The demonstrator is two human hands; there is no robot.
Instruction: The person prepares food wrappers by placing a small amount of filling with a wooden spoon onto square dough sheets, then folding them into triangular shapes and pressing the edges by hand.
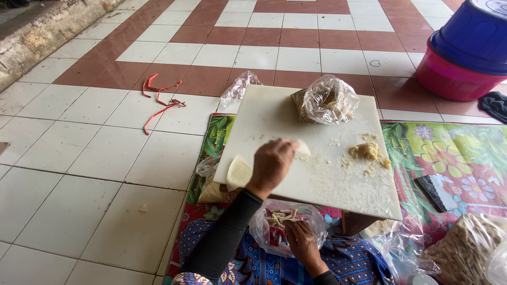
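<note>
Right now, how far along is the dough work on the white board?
Done: a clear bag in the lap already holds many small rolled sticks, and the right hand rests at it. In hand: the left hand presses on the white board over a thin white dough sheet. Left: a yellowish dough lump and a bag of dough remain unshaped.

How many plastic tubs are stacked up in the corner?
2: a blue tub sits upside down on a pink tub, on the tiled floor at the top right. Both run past the picture's edge, so others could be hidden.
</note>
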